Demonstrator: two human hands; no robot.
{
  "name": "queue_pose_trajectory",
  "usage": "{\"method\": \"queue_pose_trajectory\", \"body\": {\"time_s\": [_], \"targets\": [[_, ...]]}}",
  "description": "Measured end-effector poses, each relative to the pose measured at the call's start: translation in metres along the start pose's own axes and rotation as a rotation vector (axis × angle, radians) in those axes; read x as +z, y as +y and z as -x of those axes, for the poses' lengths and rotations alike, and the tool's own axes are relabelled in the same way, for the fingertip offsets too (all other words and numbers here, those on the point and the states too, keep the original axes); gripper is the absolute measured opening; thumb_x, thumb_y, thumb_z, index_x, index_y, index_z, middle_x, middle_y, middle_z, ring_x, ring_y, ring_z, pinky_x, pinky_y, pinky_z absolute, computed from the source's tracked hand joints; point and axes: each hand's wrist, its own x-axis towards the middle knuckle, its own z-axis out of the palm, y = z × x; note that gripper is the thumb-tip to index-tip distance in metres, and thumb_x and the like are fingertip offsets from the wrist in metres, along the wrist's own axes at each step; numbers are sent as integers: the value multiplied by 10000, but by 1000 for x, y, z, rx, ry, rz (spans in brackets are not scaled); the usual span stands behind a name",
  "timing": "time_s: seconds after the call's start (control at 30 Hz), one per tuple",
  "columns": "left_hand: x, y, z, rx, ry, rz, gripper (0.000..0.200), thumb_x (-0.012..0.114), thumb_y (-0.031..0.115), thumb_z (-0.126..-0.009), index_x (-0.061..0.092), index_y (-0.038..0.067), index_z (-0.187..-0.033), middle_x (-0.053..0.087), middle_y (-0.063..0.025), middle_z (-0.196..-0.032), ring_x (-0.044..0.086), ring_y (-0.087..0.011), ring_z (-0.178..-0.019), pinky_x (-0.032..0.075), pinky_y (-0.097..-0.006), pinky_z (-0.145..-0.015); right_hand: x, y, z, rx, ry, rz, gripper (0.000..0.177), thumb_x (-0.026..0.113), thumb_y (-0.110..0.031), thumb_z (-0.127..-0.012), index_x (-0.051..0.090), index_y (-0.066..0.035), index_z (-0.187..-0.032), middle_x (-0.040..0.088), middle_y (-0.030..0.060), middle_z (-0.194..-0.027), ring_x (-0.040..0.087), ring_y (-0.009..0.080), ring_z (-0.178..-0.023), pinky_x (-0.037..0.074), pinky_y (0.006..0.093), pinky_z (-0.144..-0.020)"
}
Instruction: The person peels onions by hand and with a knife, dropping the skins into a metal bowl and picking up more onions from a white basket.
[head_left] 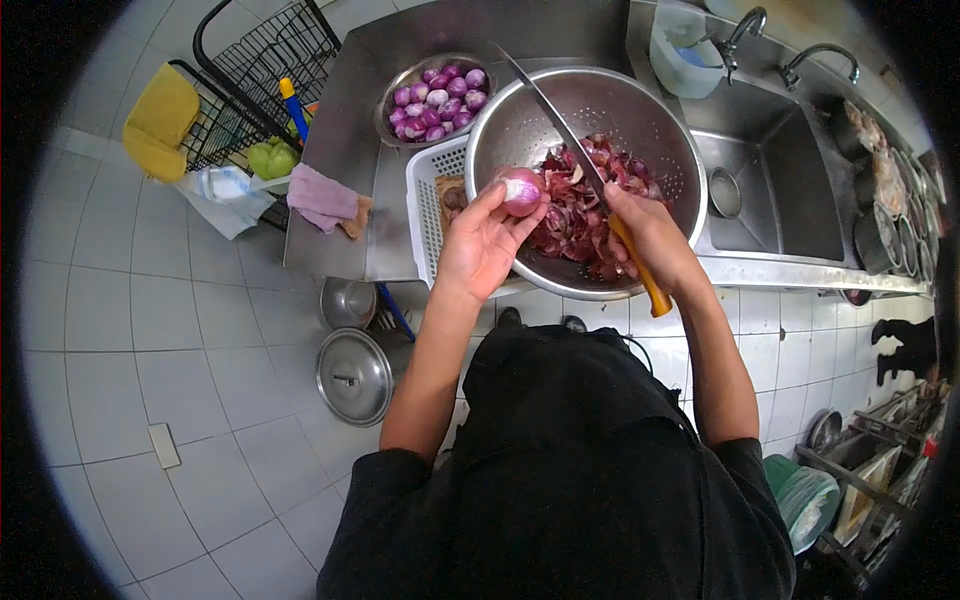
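Note:
My left hand (480,245) pinches a purple-red onion (522,192) over the left rim of a large steel colander (655,112). Part of the onion's surface shows white. In my right hand (650,235) is a long knife (562,128) with a yellow-brown handle (640,268); its blade points up and left across the colander. Reddish onion skins (572,225) lie heaped inside the colander. Behind and to the left, a steel bowl (385,125) holds many peeled purple onions (440,100). Beneath the colander's left side sits a white plastic basket (424,225), its contents mostly hidden.
To the right is a steel sink (790,200) with taps (745,35) and a clear plastic container (685,60). A pink cloth (325,198) hangs at the counter's left edge beside a black wire rack (265,60). Lidded pots (355,378) stand on the floor below.

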Motion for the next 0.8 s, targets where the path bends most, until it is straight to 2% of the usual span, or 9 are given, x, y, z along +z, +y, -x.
{"method": "queue_pose_trajectory", "body": {"time_s": [0.03,0.13,0.2,0.33,0.43,0.57,0.63,0.73,0.8], "targets": [[-1,0,0,-5,-10,8,357,567,109,-956,508,-37,-1276,585,-199,-1239,579,-343,-1171,482,-462,-1056,1,0,0,-16,17,4,530,445,-492,-1019,635,-2,-1089,479,10,-554,420,104,-422,311,265,-400],[-1,0,0,6,-35,17,415,555,107,-961,457,-93,-1312,567,-247,-1264,552,-383,-1213,461,-467,-1086,-5,-5,1,44,-3,134,568,459,-471,-1017,586,21,-1271,629,119,-693,610,181,-597,461,299,-540],[2,-1,0,10,-21,41,420,554,109,-962,453,-95,-1315,565,-252,-1266,552,-384,-1212,463,-464,-1085,-4,4,-2,-138,91,216,579,476,-448,-1013,541,31,-1331,669,213,-916,657,251,-855,489,333,-756],[0,1,-2,-29,-47,88,412,550,106,-965,454,-83,-1319,566,-238,-1273,557,-373,-1209,472,-459,-1076,7,22,-13,-410,384,319,598,505,-403,-1004,459,30,-1414,589,299,-1281,547,326,-1267,366,354,-1075],[2,1,-2,-70,-36,104,399,541,100,-969,462,-57,-1328,569,-227,-1278,566,-359,-1201,483,-461,-1061,8,12,-4,-318,348,324,618,511,-384,-1002,395,12,-1462,569,302,-1310,532,318,-1289,351,344,-1089],[8,-5,-3,50,-34,-87,423,571,24,-932,449,-32,-1333,574,-199,-1256,582,-338,-1182,486,-461,-1051,5,7,1,-280,130,207,643,496,-389,-1012,326,-10,-1503,667,217,-974,656,230,-921,488,303,-808],[10,-7,-3,118,-34,-188,457,596,-21,-901,442,-24,-1331,578,-180,-1234,593,-322,-1163,492,-449,-1042,9,4,6,-199,35,18,631,478,-403,-1020,338,-24,-1505,645,134,-735,637,155,-654,490,262,-599],[13,-8,-6,189,11,-269,513,635,-89,-843,440,-12,-1311,577,-153,-1208,610,-285,-1121,506,-424,-1018,18,5,11,-145,22,-144,566,442,-443,-1030,455,-46,-1434,476,23,-554,437,81,-430,342,227,-411],[13,-9,-10,257,40,-365,577,671,-119,-800,427,-16,-1312,566,-148,-1227,611,-247,-1097,535,-370,-961,19,-2,16,-93,-74,-241,540,414,-501,-1025,581,-16,-1192,478,35,-537,434,103,-403,346,243,-394]]}}
